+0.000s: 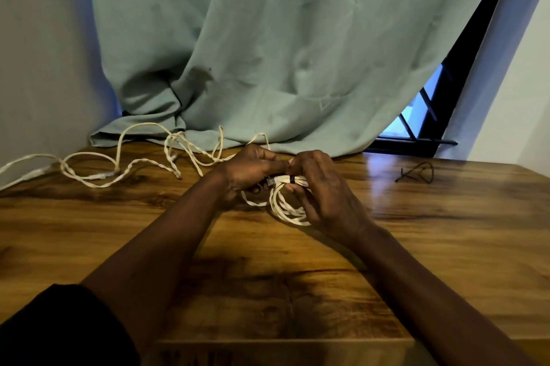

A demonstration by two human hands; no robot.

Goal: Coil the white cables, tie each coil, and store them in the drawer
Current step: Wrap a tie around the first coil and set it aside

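Near the far edge of the table (446, 231), I see the left hand (253, 169) and right hand (324, 196) pinching the white coil (287, 208), which I judge light, limp and best gripped at its dark tie (292, 178).

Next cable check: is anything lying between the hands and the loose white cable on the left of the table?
Nothing visible does. The loose cable runs over the table from the left edge to just behind the left hand. That hand and the right hand both grip the banded coil, though.
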